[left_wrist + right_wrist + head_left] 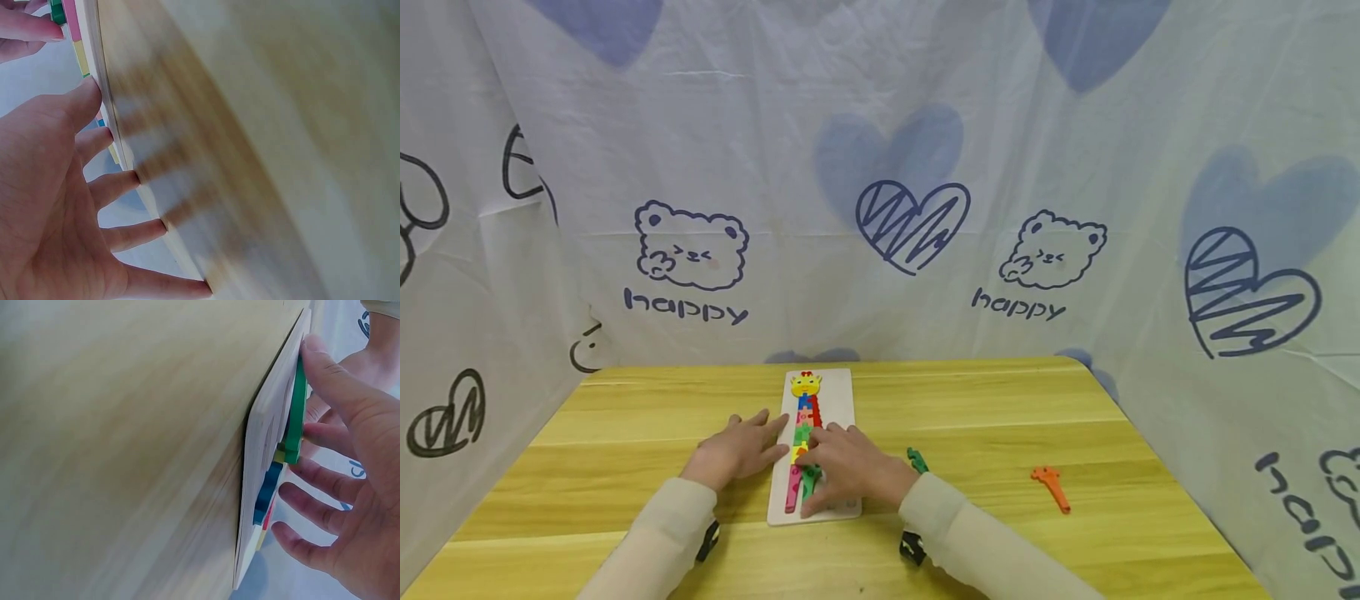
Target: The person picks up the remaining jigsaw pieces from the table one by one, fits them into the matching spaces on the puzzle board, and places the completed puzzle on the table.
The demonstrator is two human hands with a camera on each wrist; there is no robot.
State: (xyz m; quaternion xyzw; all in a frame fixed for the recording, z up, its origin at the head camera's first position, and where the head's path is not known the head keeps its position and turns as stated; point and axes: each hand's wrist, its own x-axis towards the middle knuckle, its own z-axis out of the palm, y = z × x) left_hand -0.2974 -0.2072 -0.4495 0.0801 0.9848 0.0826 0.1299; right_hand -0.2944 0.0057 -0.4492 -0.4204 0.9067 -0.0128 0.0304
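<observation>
A pale puzzle board [838, 392] lies on the table, its colourful giraffe topped by a yellow head [806, 385]. Along the lower left of the giraffe runs a pink piece [793, 490]. My right hand [853, 462] holds a green puzzle piece [297, 412] between thumb and index finger, low on the board. In the right wrist view that piece sits slightly proud of the board, near a dark blue piece [267, 494]. My left hand [733, 454] spreads its fingers along the board's left side; in the left wrist view its fingertips [131, 179] touch the edge.
To the right of the board, a second green piece [917, 459] lies partly behind the right forearm. Farther right is an orange animal-shaped piece [1051, 487]. A white printed curtain [805, 275] hangs behind the wooden table [970, 400] and at both sides.
</observation>
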